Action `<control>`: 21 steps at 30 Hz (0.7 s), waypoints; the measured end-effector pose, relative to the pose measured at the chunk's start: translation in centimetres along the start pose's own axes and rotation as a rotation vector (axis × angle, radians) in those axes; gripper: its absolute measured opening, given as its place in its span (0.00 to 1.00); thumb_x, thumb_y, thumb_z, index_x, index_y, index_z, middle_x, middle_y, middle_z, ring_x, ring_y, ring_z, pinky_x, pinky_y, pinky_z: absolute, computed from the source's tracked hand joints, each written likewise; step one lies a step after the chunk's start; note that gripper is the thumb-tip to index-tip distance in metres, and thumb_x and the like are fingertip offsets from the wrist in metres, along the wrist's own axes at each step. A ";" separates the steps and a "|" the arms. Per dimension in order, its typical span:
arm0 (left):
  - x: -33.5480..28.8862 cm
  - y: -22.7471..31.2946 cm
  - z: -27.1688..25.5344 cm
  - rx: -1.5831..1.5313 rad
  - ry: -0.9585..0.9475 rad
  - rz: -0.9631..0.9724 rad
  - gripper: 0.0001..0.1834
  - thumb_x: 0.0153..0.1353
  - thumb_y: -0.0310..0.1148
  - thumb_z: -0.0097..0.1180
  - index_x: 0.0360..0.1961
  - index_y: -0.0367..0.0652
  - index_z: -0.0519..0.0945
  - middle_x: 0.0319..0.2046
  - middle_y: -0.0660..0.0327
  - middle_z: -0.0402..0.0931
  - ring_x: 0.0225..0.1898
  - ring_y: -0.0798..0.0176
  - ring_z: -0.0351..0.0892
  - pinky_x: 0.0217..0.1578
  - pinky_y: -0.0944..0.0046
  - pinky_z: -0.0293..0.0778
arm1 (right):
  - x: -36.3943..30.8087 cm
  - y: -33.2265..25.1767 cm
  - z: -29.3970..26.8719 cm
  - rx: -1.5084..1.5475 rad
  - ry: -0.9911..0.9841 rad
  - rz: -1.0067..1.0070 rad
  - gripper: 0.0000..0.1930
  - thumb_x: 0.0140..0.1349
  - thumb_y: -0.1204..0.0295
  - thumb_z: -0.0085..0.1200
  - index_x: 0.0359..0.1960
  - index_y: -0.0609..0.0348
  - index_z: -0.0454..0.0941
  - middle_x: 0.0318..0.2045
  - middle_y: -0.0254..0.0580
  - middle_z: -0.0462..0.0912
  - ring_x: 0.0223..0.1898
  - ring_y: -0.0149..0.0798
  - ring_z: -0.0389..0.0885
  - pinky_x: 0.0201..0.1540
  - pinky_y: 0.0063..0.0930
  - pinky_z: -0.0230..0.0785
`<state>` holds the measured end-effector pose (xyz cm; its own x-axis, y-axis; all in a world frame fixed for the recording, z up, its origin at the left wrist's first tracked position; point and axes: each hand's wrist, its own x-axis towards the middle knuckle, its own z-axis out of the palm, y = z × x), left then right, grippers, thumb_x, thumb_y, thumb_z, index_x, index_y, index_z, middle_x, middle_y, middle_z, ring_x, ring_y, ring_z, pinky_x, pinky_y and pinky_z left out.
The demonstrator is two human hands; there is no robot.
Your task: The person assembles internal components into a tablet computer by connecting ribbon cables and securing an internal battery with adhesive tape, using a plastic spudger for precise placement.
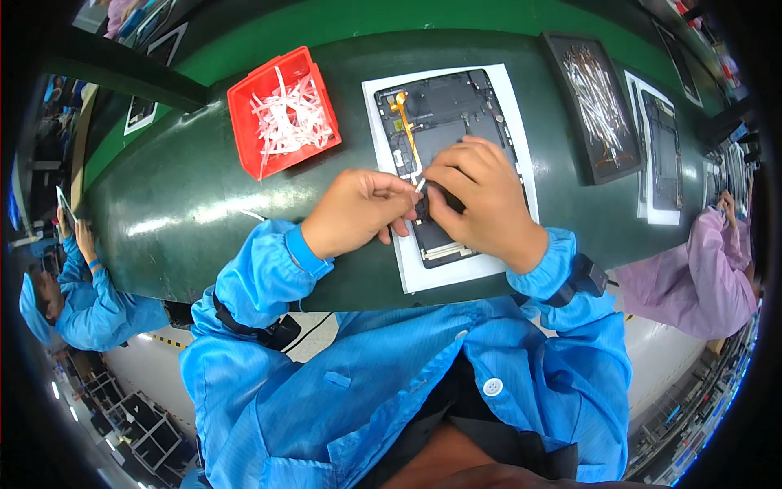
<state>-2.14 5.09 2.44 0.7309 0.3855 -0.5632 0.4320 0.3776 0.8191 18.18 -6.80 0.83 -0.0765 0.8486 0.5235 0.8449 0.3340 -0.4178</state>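
Black device panel (448, 102), in the head view, lies on a white sheet (522, 179), toward one o'clock from centre. The left hand (354, 210) pinches a white strip (420, 185) over the panel's eight-o'clock side; the right hand (481, 196) curls beside it, its grip unclear. A red bin (244, 134) sits toward eleven, a dark tray (562, 90) toward two.

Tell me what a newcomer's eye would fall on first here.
Probably the red bin, heaped with white strips, on the green table beyond the left hand. Next, that hand and the right hand meet over a dark panel at the middle, a white piece at the left fingertips. Off to the right, a black tray holds silvery strips.
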 end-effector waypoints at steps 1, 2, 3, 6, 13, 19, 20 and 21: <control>-0.1 -0.3 0.2 0.005 0.023 0.026 0.11 0.76 0.27 0.62 0.53 0.31 0.88 0.38 0.55 0.90 0.34 0.67 0.90 0.27 0.70 0.82 | 0.0 0.0 -0.1 0.097 0.011 0.049 0.13 0.55 0.74 0.71 0.43 0.56 0.86 0.43 0.39 0.83 0.50 0.46 0.85 0.66 0.55 0.74; -0.3 -0.4 0.3 0.012 0.047 0.031 0.12 0.76 0.28 0.62 0.53 0.31 0.88 0.38 0.56 0.90 0.34 0.67 0.90 0.28 0.70 0.82 | 0.0 0.2 -0.3 0.109 0.006 0.022 0.14 0.56 0.74 0.72 0.44 0.54 0.87 0.43 0.38 0.84 0.49 0.47 0.86 0.64 0.56 0.75; -0.4 -0.6 0.5 0.006 0.051 0.032 0.12 0.76 0.28 0.62 0.53 0.31 0.88 0.38 0.56 0.90 0.34 0.67 0.90 0.28 0.70 0.82 | 0.0 0.1 -0.3 0.111 0.001 0.018 0.14 0.56 0.74 0.72 0.44 0.54 0.87 0.43 0.38 0.84 0.49 0.47 0.86 0.64 0.56 0.75; -0.5 -0.9 1.0 0.010 0.085 0.070 0.12 0.76 0.29 0.63 0.53 0.31 0.88 0.38 0.56 0.90 0.35 0.67 0.90 0.28 0.70 0.82 | 0.1 -0.2 -0.3 0.103 -0.017 -0.011 0.13 0.55 0.74 0.72 0.42 0.55 0.87 0.42 0.37 0.84 0.48 0.46 0.86 0.64 0.55 0.75; -0.5 -0.9 1.1 -0.006 0.107 0.080 0.12 0.75 0.31 0.64 0.50 0.32 0.88 0.38 0.57 0.90 0.36 0.68 0.90 0.30 0.69 0.83 | 0.2 -0.1 -0.3 0.080 -0.037 -0.015 0.11 0.54 0.76 0.73 0.40 0.55 0.88 0.42 0.36 0.85 0.47 0.44 0.86 0.64 0.53 0.75; -0.7 -1.0 1.1 -0.016 0.114 0.080 0.12 0.75 0.31 0.64 0.51 0.32 0.87 0.39 0.57 0.90 0.37 0.68 0.91 0.31 0.69 0.84 | 0.3 -0.2 -0.5 0.084 -0.012 -0.030 0.11 0.54 0.75 0.73 0.39 0.55 0.89 0.41 0.36 0.85 0.46 0.43 0.86 0.64 0.52 0.76; -0.7 -1.0 1.1 -0.013 0.116 0.081 0.12 0.75 0.28 0.63 0.53 0.30 0.87 0.40 0.56 0.90 0.38 0.67 0.91 0.32 0.70 0.84 | 0.3 -0.3 -0.5 0.089 -0.016 -0.033 0.11 0.54 0.75 0.73 0.39 0.55 0.89 0.41 0.35 0.85 0.46 0.42 0.86 0.64 0.52 0.76; -0.8 -1.0 1.2 -0.012 0.116 0.081 0.12 0.75 0.28 0.63 0.53 0.30 0.87 0.40 0.56 0.90 0.38 0.67 0.91 0.32 0.70 0.84 | 0.2 -0.3 -0.5 0.089 -0.015 -0.033 0.11 0.54 0.75 0.73 0.39 0.55 0.89 0.41 0.35 0.85 0.46 0.42 0.86 0.64 0.52 0.76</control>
<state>-2.49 3.42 2.22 0.6970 0.5096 -0.5045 0.3669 0.3511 0.8615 18.17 -6.87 1.42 -0.1117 0.8423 0.5273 0.7916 0.3962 -0.4651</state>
